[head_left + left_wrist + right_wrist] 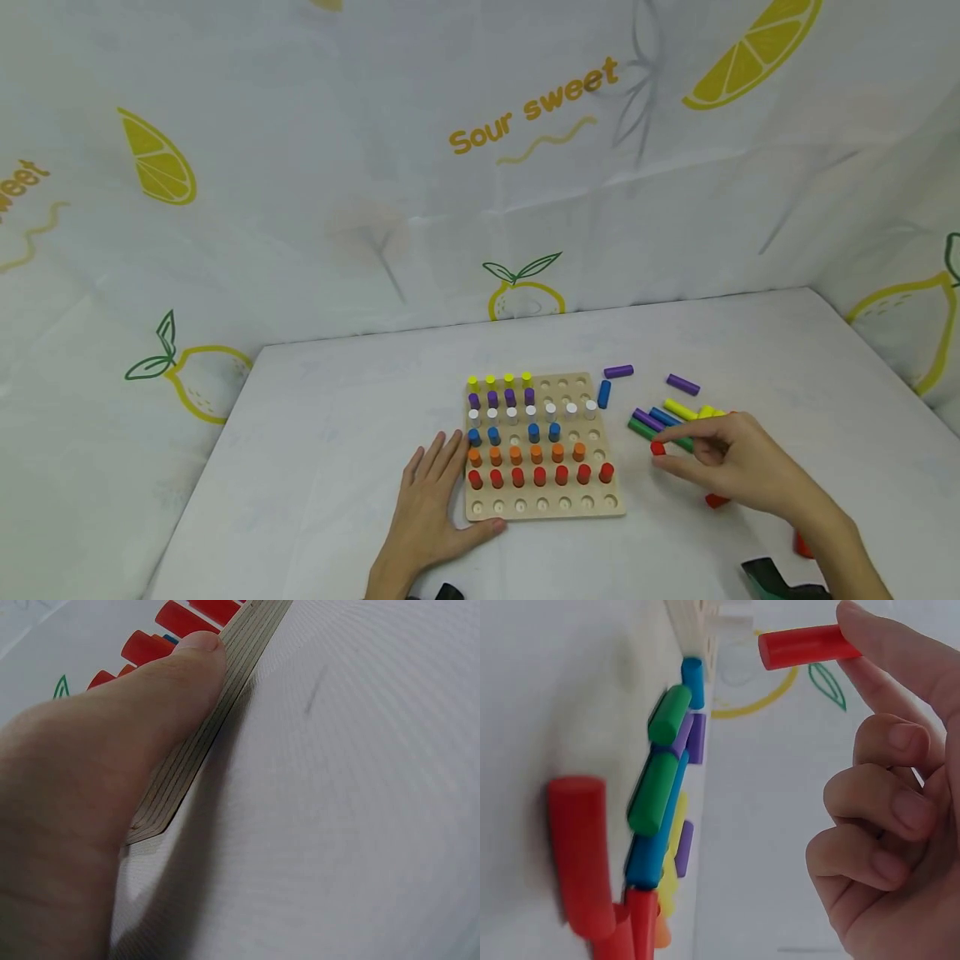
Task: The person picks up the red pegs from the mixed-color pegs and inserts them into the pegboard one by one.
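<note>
A wooden pegboard (551,493) carries rows of yellow, purple, white, blue, orange and red pegs; its front row shows bare holes. My left hand (431,508) lies against the board's near left corner, fingers straight along the left side and thumb on the front edge. In the left wrist view the thumb (172,686) presses the layered board edge (244,645) beside red pegs. Right of the board, my right hand (738,467) pinches a red peg (802,647) between thumb and forefinger, raised above the table. Its other fingers are curled in the right wrist view.
Loose green (652,791), blue (604,394), purple (683,384) and yellow pegs (679,409) lie right of the board. More red pegs (581,855) lie near the right hand. A dark object (780,581) sits at the front edge of view.
</note>
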